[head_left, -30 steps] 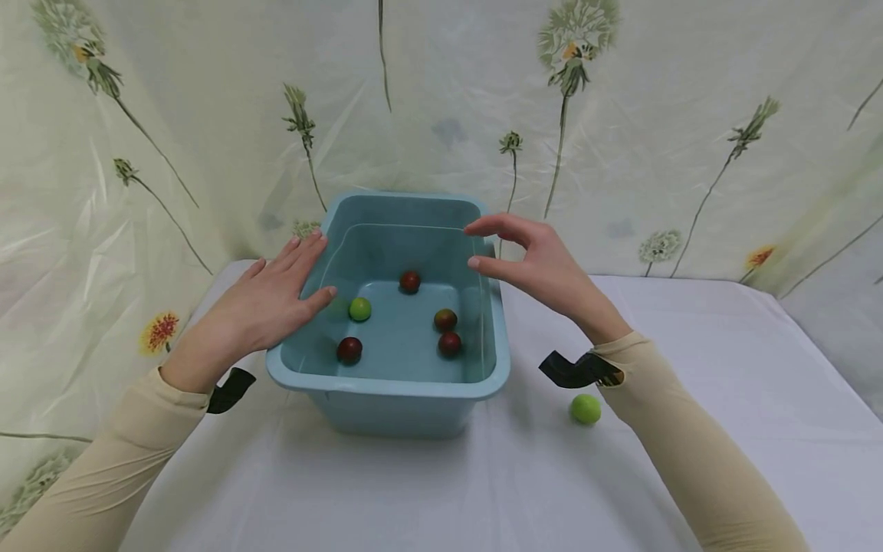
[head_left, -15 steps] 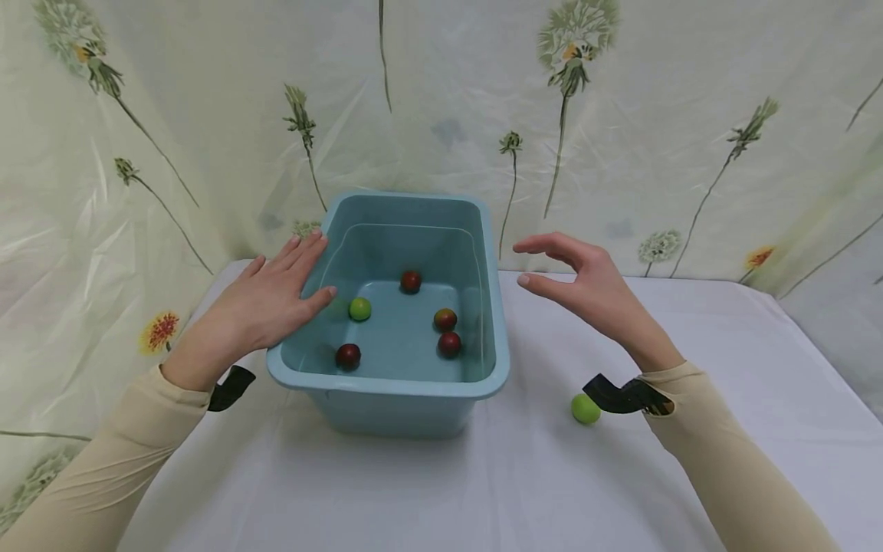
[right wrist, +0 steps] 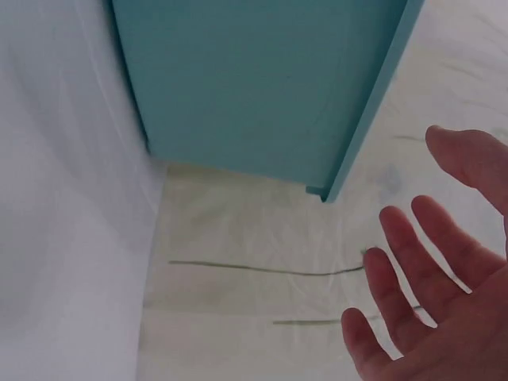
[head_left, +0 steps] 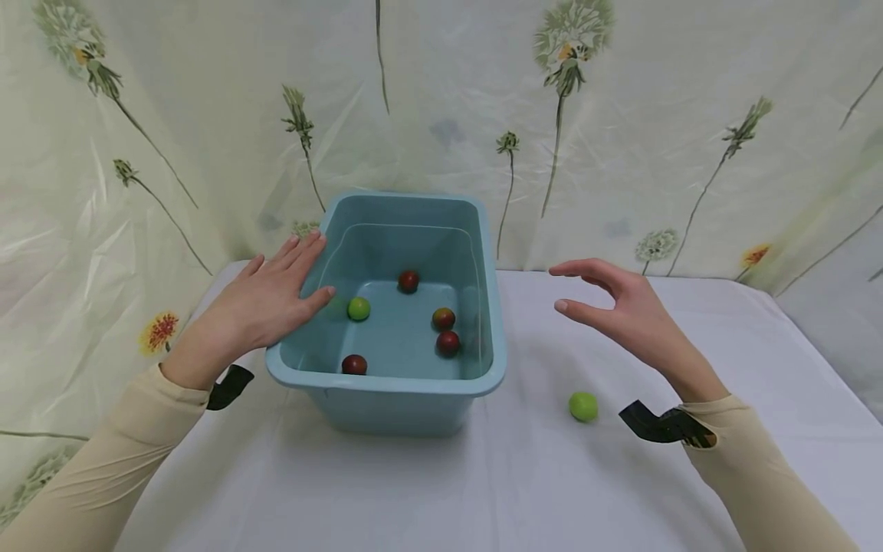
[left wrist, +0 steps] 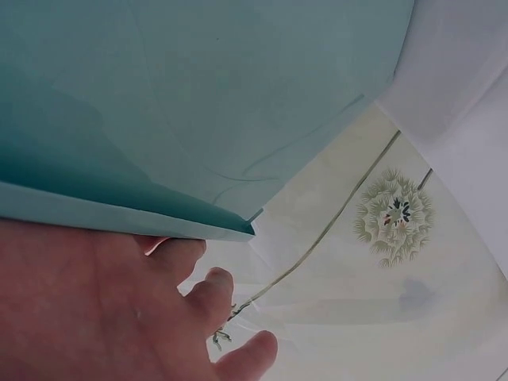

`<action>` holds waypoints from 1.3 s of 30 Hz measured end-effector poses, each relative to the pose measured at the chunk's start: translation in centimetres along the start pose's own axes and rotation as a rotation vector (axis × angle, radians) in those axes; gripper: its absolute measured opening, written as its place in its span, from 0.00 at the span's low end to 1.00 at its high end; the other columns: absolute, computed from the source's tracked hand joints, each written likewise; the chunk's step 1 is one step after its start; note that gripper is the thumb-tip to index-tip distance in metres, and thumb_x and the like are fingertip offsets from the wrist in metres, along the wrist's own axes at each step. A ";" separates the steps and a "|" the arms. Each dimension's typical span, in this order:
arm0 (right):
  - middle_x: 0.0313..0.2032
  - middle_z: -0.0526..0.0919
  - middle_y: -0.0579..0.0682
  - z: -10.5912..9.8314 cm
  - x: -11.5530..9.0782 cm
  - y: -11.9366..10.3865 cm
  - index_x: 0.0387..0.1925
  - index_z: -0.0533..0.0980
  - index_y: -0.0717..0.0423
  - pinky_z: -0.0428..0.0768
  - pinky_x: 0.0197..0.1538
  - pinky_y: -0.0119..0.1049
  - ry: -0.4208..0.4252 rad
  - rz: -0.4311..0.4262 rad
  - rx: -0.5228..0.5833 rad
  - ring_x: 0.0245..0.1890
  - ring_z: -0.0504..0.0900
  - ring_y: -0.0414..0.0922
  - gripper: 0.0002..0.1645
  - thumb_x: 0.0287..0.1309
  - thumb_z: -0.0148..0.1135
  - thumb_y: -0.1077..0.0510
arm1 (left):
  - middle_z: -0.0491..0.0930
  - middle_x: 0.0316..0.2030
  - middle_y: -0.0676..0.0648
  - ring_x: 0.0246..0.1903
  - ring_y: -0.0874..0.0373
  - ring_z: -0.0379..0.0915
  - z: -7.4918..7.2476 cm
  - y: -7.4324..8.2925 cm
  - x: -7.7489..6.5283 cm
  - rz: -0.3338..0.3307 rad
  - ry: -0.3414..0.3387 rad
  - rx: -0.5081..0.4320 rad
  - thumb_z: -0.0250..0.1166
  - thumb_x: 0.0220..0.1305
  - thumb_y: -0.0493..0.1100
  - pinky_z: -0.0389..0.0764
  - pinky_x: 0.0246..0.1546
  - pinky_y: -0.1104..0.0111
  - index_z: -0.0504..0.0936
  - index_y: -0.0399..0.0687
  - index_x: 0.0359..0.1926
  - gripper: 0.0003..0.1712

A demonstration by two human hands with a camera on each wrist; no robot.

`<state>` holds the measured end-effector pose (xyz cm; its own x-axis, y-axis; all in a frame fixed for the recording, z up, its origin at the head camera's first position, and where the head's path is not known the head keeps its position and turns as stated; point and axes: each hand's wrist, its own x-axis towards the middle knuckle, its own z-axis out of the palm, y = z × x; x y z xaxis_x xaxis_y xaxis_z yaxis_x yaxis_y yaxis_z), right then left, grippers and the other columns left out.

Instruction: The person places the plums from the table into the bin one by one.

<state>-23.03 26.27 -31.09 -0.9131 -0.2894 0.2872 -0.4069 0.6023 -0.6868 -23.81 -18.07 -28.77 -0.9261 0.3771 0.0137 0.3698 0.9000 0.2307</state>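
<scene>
A light-blue plastic basin [head_left: 393, 386] stands on the white-covered table. My left hand [head_left: 265, 303] rests with straight fingers on its left rim; in the left wrist view the palm [left wrist: 95, 302] lies against that rim. Inside the basin are a green fruit [head_left: 359, 309] and several dark red ones, such as the plum-like fruit [head_left: 355, 364] by the near wall. My right hand [head_left: 624, 318] hovers right of the basin, fingers loosely bent, thumb apart, nothing in it. A round lime-green fruit [head_left: 583, 407] lies on the cloth, nearer me than the right hand.
The white tablecloth [head_left: 538, 491] covers the table on both sides of the basin. Behind it hangs a dandelion-patterned curtain [head_left: 441, 100], close to the basin's far side. Black straps [head_left: 662, 423] circle both wrists.
My right hand has moved from over the basin's right rim out to the right and toward me. The red fruit near the front wall has rolled closer to it. The left hand stays put.
</scene>
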 end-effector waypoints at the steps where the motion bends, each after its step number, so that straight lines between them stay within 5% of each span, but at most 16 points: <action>1: 0.57 0.77 0.38 -0.1 -0.2 0.1 0.59 0.76 0.38 0.64 0.64 0.48 -0.001 0.004 -0.003 0.63 0.67 0.39 0.25 0.61 0.69 0.49 | 0.38 0.78 0.45 0.76 0.45 0.32 0.0 0.0 0.0 0.000 -0.001 0.001 0.47 0.75 0.59 0.41 0.68 0.38 0.41 0.46 0.79 0.43; 8: 0.57 0.77 0.38 -0.4 -1.9 1.2 0.58 0.76 0.36 0.64 0.64 0.41 -0.015 0.062 -0.024 0.61 0.68 0.35 0.24 0.60 0.69 0.49 | 0.38 0.78 0.46 0.76 0.46 0.32 0.0 -0.1 0.0 0.003 -0.003 -0.007 0.47 0.75 0.60 0.41 0.68 0.39 0.41 0.46 0.79 0.43; 16: 0.56 0.77 0.36 -0.3 -4.0 2.8 0.57 0.76 0.35 0.65 0.62 0.50 -0.053 0.117 -0.050 0.60 0.69 0.34 0.24 0.60 0.70 0.49 | 0.37 0.78 0.46 0.76 0.47 0.31 0.0 -0.1 0.0 -0.008 -0.007 -0.025 0.47 0.75 0.60 0.40 0.68 0.39 0.40 0.47 0.79 0.43; 23: 0.55 0.79 0.36 0.2 -5.8 4.2 0.56 0.77 0.35 0.64 0.58 0.23 -0.079 0.120 -0.051 0.60 0.70 0.34 0.23 0.59 0.70 0.50 | 0.37 0.78 0.47 0.76 0.46 0.31 0.1 0.0 0.0 -0.011 -0.007 -0.037 0.47 0.75 0.60 0.40 0.68 0.39 0.40 0.48 0.79 0.43; 39: 0.55 0.79 0.37 1.2 -9.1 7.5 0.57 0.78 0.40 0.67 0.60 0.38 -0.201 0.128 -0.039 0.61 0.68 0.32 0.22 0.61 0.68 0.51 | 0.37 0.78 0.46 0.76 0.46 0.30 0.1 0.0 -0.1 -0.009 -0.002 -0.045 0.46 0.75 0.60 0.40 0.67 0.37 0.40 0.47 0.79 0.43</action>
<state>-17.74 32.52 -39.69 -0.9355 -0.3487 0.0575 -0.2920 0.6711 -0.6814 -23.74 -18.10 -28.87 -0.9291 0.3697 0.0093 0.3579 0.8926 0.2740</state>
